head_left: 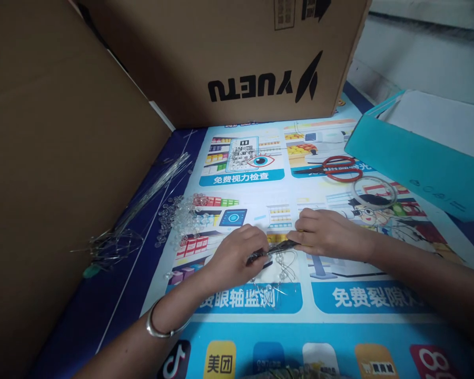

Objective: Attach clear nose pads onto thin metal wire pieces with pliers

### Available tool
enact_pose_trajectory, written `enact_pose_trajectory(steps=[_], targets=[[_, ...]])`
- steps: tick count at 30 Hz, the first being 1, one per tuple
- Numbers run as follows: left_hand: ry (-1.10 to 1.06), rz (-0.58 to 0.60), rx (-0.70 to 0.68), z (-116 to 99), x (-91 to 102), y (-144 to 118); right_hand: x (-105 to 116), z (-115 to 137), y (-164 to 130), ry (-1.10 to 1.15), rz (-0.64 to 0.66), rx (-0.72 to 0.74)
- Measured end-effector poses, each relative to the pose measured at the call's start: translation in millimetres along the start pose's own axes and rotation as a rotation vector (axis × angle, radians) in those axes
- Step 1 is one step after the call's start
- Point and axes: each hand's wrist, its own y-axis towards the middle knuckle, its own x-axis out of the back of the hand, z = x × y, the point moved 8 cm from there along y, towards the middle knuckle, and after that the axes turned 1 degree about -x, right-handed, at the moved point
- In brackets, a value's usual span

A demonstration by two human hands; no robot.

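Note:
My left hand (240, 255) is closed, with its fingertips pinching one end of a thin dark strip (277, 247). At the strip's other end, the fingers of my right hand (322, 234) are pressed together on it. What the strip is made of I cannot make out. Thin wires with clear beads (275, 284) fan out just below it, towards me; whether they join the strip is unclear. Left of my left hand lies a loose pile of clear beads (181, 218).
Straight thin wires (158, 187) lie on the left, beside a tangle of bent wires (114, 247). Red-handled scissors (342, 169) and a pale ring-shaped roll (375, 192) lie at the right. A turquoise box (418, 166) stands behind them. Cardboard walls (256, 52) rise at the back and left.

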Motion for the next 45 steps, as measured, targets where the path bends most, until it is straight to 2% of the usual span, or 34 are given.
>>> enact_pose_trajectory(steps=[6, 12, 18, 23, 28, 36, 45], targets=[[-0.058, 0.023, -0.026, -3, 3.6, 2, 1, -5, 1, 0.146, 0.022, -0.055], [-0.086, 0.007, -0.059, -7, 5.6, 4, 3, -11, 2, 0.301, 0.131, -0.133], [-0.07, 0.009, -0.08, -7, 2.5, 3, 6, -8, 2, 0.357, 0.225, -0.219], [-0.032, 0.004, -0.051, -3, 0.1, 2, 8, -4, -1, 0.393, 0.248, -0.339], [-0.014, -0.031, -0.034, -3, 0.5, 2, 7, 5, -6, 0.364, 0.258, -0.389], [-0.027, -0.019, -0.047, -3, -1.3, 2, 6, 13, -12, 0.181, 0.138, -0.337], [-0.058, -0.038, -0.065, -3, 2.0, 1, 6, 18, -10, 0.027, 0.063, -0.187]])
